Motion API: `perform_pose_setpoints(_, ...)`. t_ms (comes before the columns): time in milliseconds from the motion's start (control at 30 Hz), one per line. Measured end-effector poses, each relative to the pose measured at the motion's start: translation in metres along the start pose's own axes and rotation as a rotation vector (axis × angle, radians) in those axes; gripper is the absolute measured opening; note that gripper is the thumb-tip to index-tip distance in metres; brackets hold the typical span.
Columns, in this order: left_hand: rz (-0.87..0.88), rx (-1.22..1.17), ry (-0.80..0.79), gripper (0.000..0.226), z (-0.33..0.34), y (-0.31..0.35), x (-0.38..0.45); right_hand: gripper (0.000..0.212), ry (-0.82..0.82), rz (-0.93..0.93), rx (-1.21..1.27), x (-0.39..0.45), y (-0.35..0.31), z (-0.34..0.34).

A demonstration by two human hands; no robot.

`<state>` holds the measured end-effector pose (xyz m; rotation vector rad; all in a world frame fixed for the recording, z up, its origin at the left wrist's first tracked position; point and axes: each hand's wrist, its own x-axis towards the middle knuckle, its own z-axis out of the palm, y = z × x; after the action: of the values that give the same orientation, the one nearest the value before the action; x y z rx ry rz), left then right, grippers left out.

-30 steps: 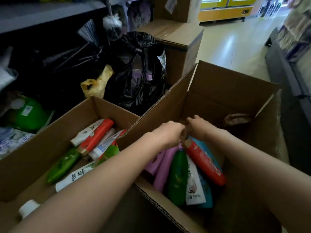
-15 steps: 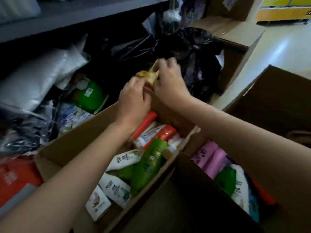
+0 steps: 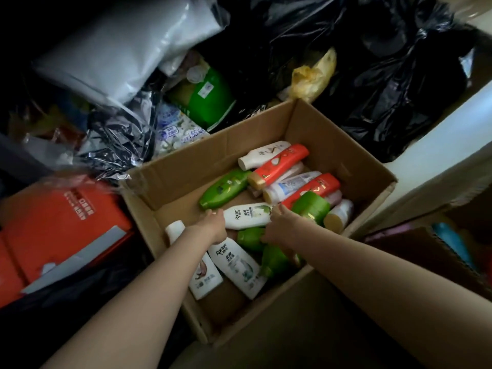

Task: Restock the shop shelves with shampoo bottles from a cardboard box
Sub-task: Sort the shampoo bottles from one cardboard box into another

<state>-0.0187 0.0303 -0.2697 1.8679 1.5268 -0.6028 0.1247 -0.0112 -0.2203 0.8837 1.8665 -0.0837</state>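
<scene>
Cardboard box (image 3: 314, 134) sits open in the middle of my view, shampoo bottles lying loose inside it. I see both hands reaching in around a white bottle (image 3: 247, 215) that lies crosswise near the centre. My left hand (image 3: 213, 222) is at its cap end and my right hand (image 3: 279, 225) at its base end, each touching it, but the fingers point away from the camera and I cannot tell whether they are curled round the bottle or only laid against it. A green bottle (image 3: 226, 187) lies just beyond the left hand, and two red bottles (image 3: 279, 166) lie among pale ones at the far right of the box. More white and green bottles are partly hidden under my forearms on the near side. Black plastic bags (image 3: 399, 75) crowd the far side, with a yellowish bag (image 3: 311, 75) among them. An orange carton (image 3: 58, 222) at the left is partly cut off, its print too blurred to read.
</scene>
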Motion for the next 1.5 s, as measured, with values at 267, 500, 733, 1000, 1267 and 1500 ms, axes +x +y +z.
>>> perform_pose_setpoints(267,-0.172,-0.526,0.062,0.068,-0.002,0.017,0.028,0.078,0.300,0.135,0.380,0.016,0.004,-0.003)
perform_pose_setpoints(500,-0.281,-1.071,0.164,0.052,-0.006,0.016,0.037,0.084,0.304,0.164,0.336,0.028,-0.006,-0.003)
perform_pose_setpoints(733,-0.028,-0.834,0.370,0.040,-0.065,0.047,-0.002,0.072,0.498,0.337,0.588,-0.013,0.044,-0.022)
perform_pose_setpoints(1000,0.351,-0.840,0.893,0.034,-0.159,0.125,-0.088,0.070,0.965,0.772,1.378,-0.115,0.131,-0.029)
perform_pose_setpoints(1267,1.062,-0.739,1.132,0.038,-0.202,0.257,-0.202,0.078,1.341,1.043,1.208,-0.289,0.218,0.017)
perform_pose_setpoints(1500,1.208,-0.408,0.549,0.025,-0.134,0.352,-0.210,0.068,0.887,1.363,1.163,-0.333,0.197,0.128)
